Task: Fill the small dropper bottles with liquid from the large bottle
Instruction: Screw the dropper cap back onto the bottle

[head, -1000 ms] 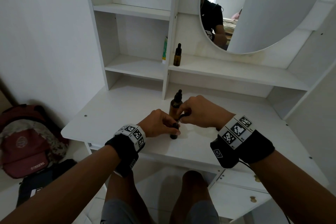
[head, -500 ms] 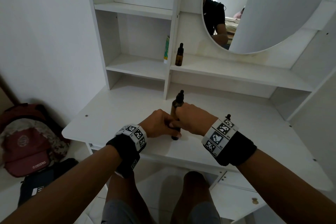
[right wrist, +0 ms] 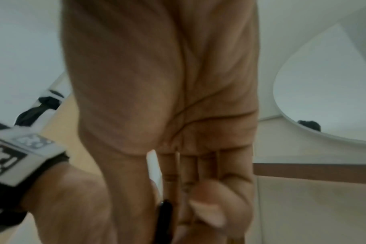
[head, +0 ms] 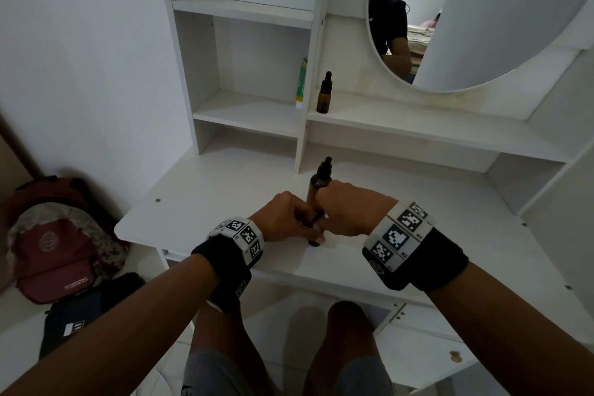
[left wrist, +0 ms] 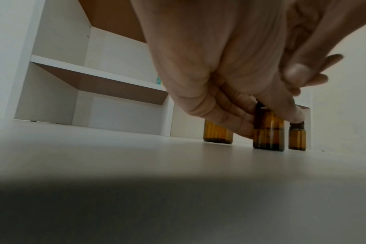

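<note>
Right hand nearer; bottle upright.

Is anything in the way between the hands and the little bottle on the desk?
Nothing visible is. The left hand grips the small bottle on the desk, and the right hand pinches a black dropper just above it. The large bottle stands behind them, not between.

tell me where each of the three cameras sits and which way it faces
Head: on the head, looking down at the white desk; both forearms, left hand, right hand and knees show.
Left wrist: low over the desk, facing the shelves; left palm and fingers hold a small amber glass bottle.
Right wrist: looks along the right palm; curled fingers, blurred.
Shared: head and left wrist both show that bottle.
</note>
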